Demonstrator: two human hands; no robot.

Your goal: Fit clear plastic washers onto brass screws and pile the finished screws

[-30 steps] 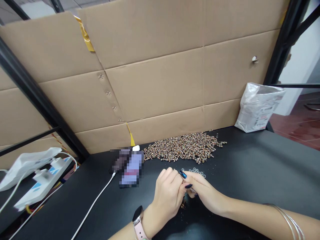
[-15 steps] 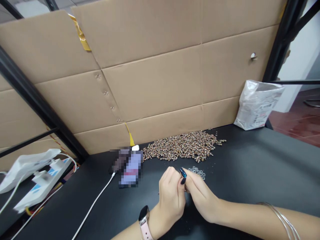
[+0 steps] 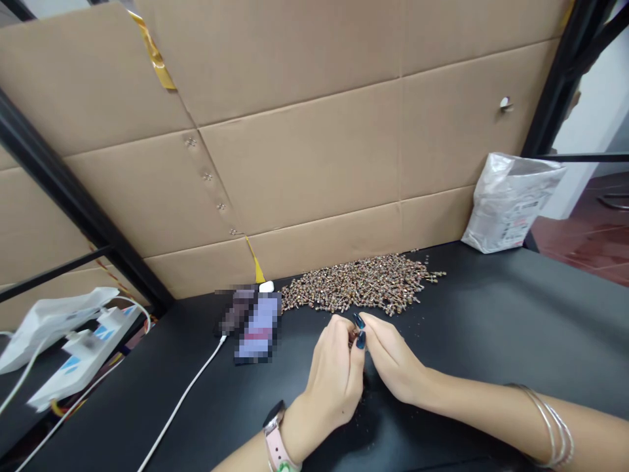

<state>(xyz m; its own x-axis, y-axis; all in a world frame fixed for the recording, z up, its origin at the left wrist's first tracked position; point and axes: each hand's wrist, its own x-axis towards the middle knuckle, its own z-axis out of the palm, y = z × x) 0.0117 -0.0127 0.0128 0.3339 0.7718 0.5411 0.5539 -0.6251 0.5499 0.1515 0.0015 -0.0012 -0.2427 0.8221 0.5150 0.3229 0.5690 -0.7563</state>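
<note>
Coppery parts (image 3: 352,335) sit inside the curled left hand (image 3: 334,373); the right hand (image 3: 396,360) rests against it, its hold impossible to tell. Both are on the near side of the metal-piece pile (image 3: 363,285). A loosened curl could spill parts onto the worktop (image 3: 496,334).

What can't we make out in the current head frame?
Head view:
Brownish bits between left hand and right hand: mostly covered by the hands, so count and shape unclear.
Pile: parts too small and overlapping to count.
Purple item: detail lost to pixelation.
Bag: print too small and blurred to read.
White cable: cut off by bottom edge.
</note>
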